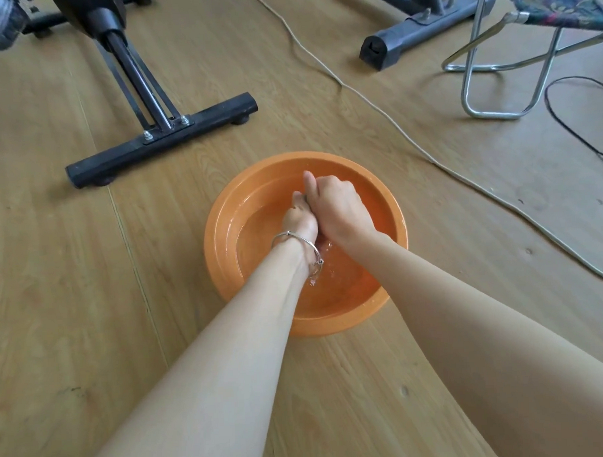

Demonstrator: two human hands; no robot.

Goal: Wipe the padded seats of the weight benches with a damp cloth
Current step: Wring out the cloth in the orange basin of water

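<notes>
Both left hand [299, 218], right hand [340, 210] grip cloth [305, 197] over round basin [221, 214].

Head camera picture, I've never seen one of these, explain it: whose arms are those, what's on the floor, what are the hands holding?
The camera sits on a person's head, looking down, so the arms are their own. The left hand, with a bracelet, and the right hand are clenched together over an orange basin of water on a wooden floor. They squeeze something mostly hidden, probably the cloth; only a grey sliver shows between the thumbs. Nearby: a black frame, a white cord and a folding chair.
</notes>
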